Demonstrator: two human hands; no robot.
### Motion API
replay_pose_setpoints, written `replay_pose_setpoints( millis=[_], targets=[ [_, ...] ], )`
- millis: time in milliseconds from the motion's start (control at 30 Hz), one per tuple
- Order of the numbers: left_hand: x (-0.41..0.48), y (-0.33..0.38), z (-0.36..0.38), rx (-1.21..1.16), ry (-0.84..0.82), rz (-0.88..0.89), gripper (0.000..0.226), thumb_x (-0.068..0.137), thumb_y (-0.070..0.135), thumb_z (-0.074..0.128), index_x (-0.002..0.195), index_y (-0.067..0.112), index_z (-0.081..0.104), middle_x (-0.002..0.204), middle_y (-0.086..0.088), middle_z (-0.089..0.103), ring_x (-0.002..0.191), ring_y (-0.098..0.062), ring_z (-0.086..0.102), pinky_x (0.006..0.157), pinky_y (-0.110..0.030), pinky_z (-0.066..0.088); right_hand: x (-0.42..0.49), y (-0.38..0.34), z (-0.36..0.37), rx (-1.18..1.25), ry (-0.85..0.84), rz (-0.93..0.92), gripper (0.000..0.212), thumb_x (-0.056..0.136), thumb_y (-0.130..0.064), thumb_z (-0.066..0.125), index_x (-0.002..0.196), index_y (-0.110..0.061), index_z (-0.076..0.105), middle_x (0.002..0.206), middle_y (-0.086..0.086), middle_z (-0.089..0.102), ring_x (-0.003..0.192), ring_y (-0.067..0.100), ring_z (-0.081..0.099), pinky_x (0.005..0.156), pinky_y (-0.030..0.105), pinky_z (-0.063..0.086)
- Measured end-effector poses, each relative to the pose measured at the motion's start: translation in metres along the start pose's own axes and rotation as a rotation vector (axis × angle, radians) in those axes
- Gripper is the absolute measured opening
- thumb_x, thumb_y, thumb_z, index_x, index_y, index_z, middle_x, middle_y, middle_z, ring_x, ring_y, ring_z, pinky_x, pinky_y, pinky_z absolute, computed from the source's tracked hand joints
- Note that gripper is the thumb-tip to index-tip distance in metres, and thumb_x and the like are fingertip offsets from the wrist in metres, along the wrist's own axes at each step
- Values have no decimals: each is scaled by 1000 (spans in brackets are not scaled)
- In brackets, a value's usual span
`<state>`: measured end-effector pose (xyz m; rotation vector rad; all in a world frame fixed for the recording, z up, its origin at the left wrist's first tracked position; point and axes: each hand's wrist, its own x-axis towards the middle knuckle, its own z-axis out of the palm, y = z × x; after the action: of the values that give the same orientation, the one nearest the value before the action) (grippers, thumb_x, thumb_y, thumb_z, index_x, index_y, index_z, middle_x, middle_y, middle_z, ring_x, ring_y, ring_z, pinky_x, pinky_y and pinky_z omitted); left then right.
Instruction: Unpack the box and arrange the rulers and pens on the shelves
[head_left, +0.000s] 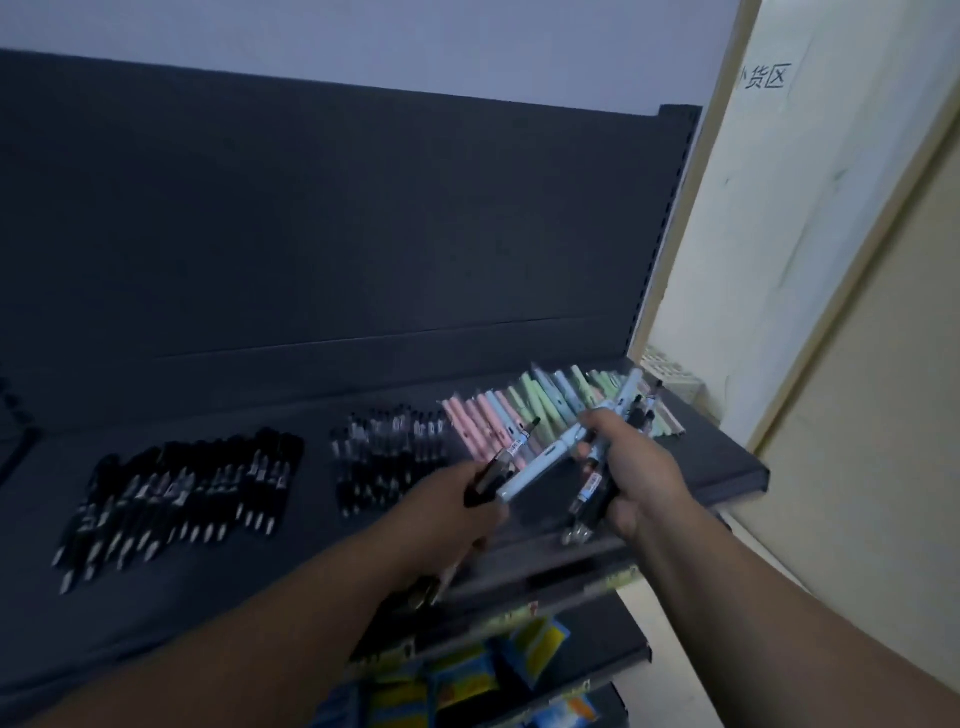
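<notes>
On the dark shelf (311, 551) I see black pens (182, 488) and pastel pens (519, 410) laid in rows, left hand (457, 512) and right hand (641, 467) each clamped round loose pens (589, 491) awaiting placement, no rulers visible.

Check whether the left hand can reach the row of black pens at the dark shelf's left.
Probably yes: only bare dark shelf and a flat-lying group of clear pens lie between the left hand and the row of black pens. But it grips a pale blue pen and a dark pen.
</notes>
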<state>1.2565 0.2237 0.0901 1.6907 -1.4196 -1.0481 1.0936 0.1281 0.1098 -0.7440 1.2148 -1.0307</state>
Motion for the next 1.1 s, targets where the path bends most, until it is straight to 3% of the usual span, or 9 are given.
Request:
replay_pose_setpoints(
  millis=[100, 200, 333, 400, 467, 600, 800, 933, 1100],
  targets=[
    [37, 6, -22, -269, 21, -69, 11, 94, 20, 59, 104, 15, 61, 67, 2, 64, 52, -7, 55, 55, -25, 42, 33, -26, 16, -10, -30, -6, 16, 80, -21, 71, 83, -8, 62, 61, 5, 54, 45, 17, 51, 46, 25, 46],
    [64, 16, -31, -516, 43, -110, 11, 97, 13, 51, 104, 11, 59, 79, 0, 64, 50, -5, 54, 52, -23, 43, 59, -33, 28, -64, -94, 22, 17, 83, -24, 67, 80, -10, 57, 66, 5, 50, 52, 20, 52, 49, 28, 49],
    [87, 21, -33, -622, 57, -128, 16, 98, 12, 48, 111, 11, 58, 79, -3, 59, 47, -6, 51, 44, -19, 46, 86, -32, 43, -95, -266, 130, 12, 84, -15, 62, 75, -9, 58, 58, 6, 55, 40, 17, 56, 41, 26, 49],
    [97, 20, -34, -572, 77, -134, 18, 98, 16, 50, 113, 21, 58, 76, -1, 60, 48, -8, 51, 45, -21, 46, 99, -34, 53, -102, -337, 148, 10, 75, -16, 70, 75, -7, 66, 69, 11, 62, 58, 24, 62, 57, 40, 59],
    [106, 19, -34, -486, 119, -131, 19, 98, 20, 52, 110, 33, 59, 72, 5, 63, 53, -10, 52, 49, -23, 45, 112, -37, 63, -89, -387, 140, 31, 63, -19, 79, 90, -5, 72, 85, 16, 64, 76, 31, 63, 75, 55, 58],
    [117, 18, -30, -272, 203, -109, 24, 95, 25, 56, 115, 38, 59, 72, 10, 66, 55, -8, 51, 52, -21, 45, 130, -42, 82, -61, -444, 117, 39, 79, -11, 75, 114, 2, 65, 76, 14, 66, 64, 27, 65, 62, 40, 60],
    [115, 21, -24, -157, 299, -93, 35, 95, 19, 58, 127, 32, 54, 63, 21, 58, 45, 10, 50, 47, -5, 37, 144, -34, 109, -149, -507, 96, 41, 76, -9, 77, 112, 3, 64, 79, 16, 67, 67, 29, 65, 68, 46, 60],
    [101, 7, -40, -30, 333, -179, 29, 93, 22, 60, 121, 26, 58, 61, 19, 59, 43, 8, 49, 46, -9, 38, 146, -34, 122, -139, -489, 78, 37, 75, -10, 78, 108, -2, 63, 85, 14, 66, 71, 27, 65, 60, 36, 58],
    [90, -24, -79, -297, 662, -358, 10, 93, 17, 59, 101, 11, 61, 62, 6, 60, 42, -6, 45, 38, -18, 35, 145, -34, 136, -199, -458, 13, 36, 76, -15, 79, 107, -7, 62, 86, 7, 63, 74, 21, 60, 68, 33, 54]
  ],
)
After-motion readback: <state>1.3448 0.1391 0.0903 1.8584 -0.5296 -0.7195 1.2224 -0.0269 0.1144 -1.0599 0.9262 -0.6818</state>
